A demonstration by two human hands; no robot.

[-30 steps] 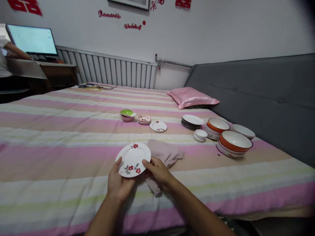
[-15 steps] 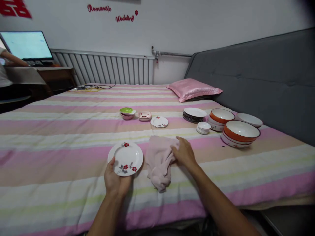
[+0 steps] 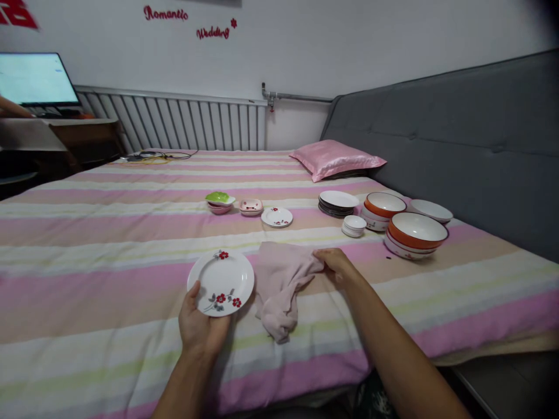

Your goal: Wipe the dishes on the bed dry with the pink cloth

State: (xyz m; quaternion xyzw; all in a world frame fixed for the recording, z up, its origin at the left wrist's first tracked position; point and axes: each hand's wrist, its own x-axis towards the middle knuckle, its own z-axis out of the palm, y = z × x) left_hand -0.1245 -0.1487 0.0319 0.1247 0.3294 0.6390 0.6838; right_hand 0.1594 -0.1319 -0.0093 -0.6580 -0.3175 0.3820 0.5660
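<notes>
My left hand (image 3: 201,326) grips a white plate (image 3: 220,278) with red flowers and grey leaves, thumb over its rim and fingers underneath. It is tilted toward me above the bed. To its right lies a crumpled pale pink cloth (image 3: 279,288). Pinched at its upper right corner by my right hand (image 3: 337,265), the cloth is pulled out a little to that side; most of it still rests on the bedspread. Beyond the cloth sits a smaller flowered plate (image 3: 277,217), which seems to lie on another one.
Left of the small plates are pink square dishes (image 3: 251,206) and a green leaf-shaped dish (image 3: 220,198) on pink bowls. Rightward stand dark-edged plates (image 3: 338,201), small white dishes (image 3: 353,226) and orange bowls (image 3: 417,233). A pink pillow (image 3: 336,158) lies behind; cables (image 3: 157,156) lie far left.
My right hand has closed on the cloth's corner and drawn it up and to the right. The left hand keeps the plate nearly in place. The view has turned slightly right.
</notes>
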